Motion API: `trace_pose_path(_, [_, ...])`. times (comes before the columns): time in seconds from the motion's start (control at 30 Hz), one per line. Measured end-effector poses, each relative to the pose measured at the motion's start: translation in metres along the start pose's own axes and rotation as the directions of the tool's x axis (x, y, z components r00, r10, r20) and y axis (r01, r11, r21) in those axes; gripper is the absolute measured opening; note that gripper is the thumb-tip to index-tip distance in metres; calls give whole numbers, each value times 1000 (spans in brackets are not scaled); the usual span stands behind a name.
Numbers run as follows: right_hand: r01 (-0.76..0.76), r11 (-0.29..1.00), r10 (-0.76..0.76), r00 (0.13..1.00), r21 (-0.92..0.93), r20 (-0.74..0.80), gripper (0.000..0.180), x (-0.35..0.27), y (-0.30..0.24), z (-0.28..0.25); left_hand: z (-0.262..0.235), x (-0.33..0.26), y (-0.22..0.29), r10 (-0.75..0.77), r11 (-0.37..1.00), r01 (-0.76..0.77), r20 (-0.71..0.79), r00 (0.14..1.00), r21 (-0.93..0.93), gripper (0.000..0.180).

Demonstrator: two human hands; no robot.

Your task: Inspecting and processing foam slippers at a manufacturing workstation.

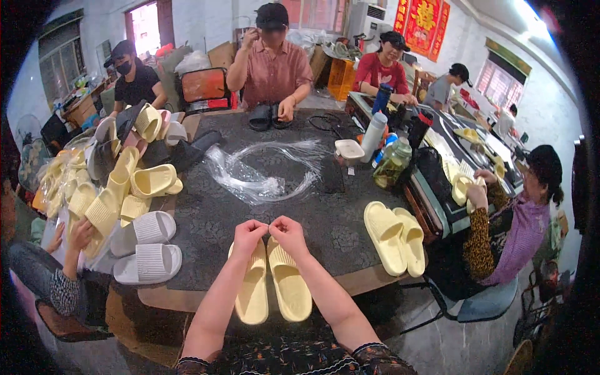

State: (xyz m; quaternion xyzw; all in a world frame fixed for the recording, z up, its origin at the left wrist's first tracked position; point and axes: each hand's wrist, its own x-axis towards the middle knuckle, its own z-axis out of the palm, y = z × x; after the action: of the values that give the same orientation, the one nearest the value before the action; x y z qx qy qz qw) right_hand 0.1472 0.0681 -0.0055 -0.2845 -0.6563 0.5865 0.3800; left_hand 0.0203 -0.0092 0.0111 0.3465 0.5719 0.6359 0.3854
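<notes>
In front of me at the table's near edge lies a pair of pale yellow slippers, a left slipper (253,295) and a right slipper (293,292), side by side with toes pointing away. My left hand (249,237) is over the left slipper's strap, thumb and finger pinched. My right hand (289,235) pinches the same way above the right slipper, its fingertips almost meeting the left's between the two straps. Whatever is between the fingertips is too small to make out. Beyond my hands lies a loose coil of clear plastic ties (269,172).
A second yellow pair (394,237) rests on the right. Grey slippers (150,250) and a heap of mixed slippers (119,181) fill the left side. Bottles (394,162) and a small white container (349,150) stand at back right. Co-workers sit around the table, several handling slippers.
</notes>
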Motion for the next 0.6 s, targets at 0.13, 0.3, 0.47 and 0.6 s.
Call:
trace_pose_path(0.13, [6,1000,-5,999,17,-55,13,6,-12,0,-4,-8,4,-26,999,23,-81,996,-43,12])
trace_pose_path(0.3, [-86,557,364,919,826,-150,28,43,-42,-68,-12,-11,7,-54,990,35,-137,989,-139,15])
trace_pose_path(0.47, [4,-154,433,899,988,64,34,65,-55,-160,3,0,1,-57,989,49,-47,997,-142,16])
trace_pose_path(0.6, [16,210,-531,841,978,100,25,-66,-258,-66,-14,-11,11,-106,987,91,-115,988,-131,13])
